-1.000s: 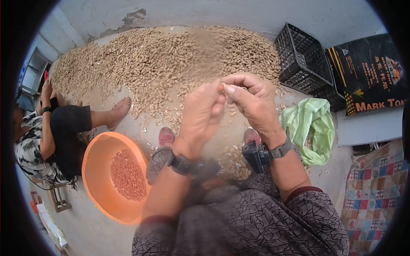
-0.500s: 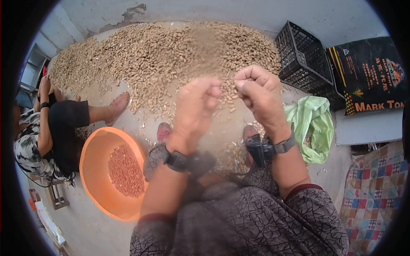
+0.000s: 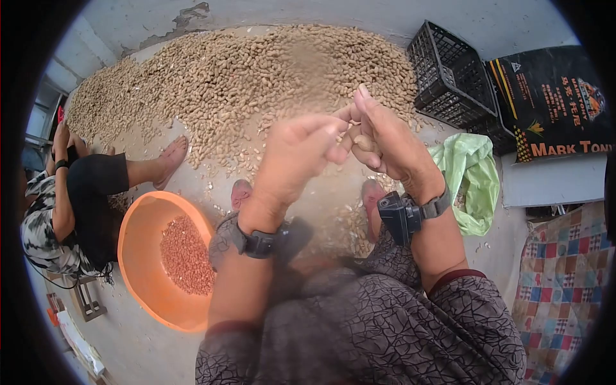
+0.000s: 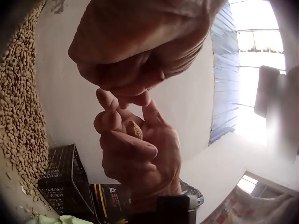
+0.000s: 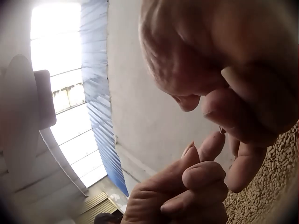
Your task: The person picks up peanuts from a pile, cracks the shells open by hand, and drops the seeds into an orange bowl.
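An unshelled peanut [image 4: 134, 130] is held within the curled fingers of the right grip [image 3: 399, 144]; its ridged shell is exposed in the left wrist view but hidden in the right wrist view. The left grip [image 3: 292, 151] is curled beside the right fingertips; whether anything is pinched there cannot be told. Red kernels [image 3: 186, 256] in an orange basin [image 3: 142, 282] are shown only from the head, blue sheeting [image 4: 224, 70] only from the wrists.

Seemingly tan peanut [image 4: 134, 129], orange basin [image 3: 151, 289]
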A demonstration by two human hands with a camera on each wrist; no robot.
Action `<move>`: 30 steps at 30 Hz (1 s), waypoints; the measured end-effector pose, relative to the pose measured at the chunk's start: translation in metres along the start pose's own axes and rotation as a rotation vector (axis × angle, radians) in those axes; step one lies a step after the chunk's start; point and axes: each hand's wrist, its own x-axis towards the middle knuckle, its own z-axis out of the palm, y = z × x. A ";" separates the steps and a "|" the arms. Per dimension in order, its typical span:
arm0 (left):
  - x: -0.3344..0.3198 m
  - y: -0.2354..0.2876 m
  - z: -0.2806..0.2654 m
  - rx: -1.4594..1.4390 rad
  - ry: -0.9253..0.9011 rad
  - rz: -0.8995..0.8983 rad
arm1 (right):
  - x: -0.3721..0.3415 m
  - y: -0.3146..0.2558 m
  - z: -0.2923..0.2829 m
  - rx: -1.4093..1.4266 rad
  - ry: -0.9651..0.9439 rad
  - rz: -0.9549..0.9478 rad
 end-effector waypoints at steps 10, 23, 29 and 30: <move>0.002 -0.010 0.013 0.205 -0.129 0.142 | 0.004 0.010 0.008 0.164 0.096 0.023; 0.009 -0.013 -0.010 -0.328 0.030 0.009 | -0.007 -0.001 0.012 -0.124 0.131 -0.293; 0.005 -0.006 -0.002 -0.321 -0.003 0.030 | -0.002 0.008 0.010 -0.110 0.208 -0.453; 0.004 -0.006 -0.001 -0.322 -0.004 0.033 | -0.004 0.006 0.011 -0.029 0.211 -0.429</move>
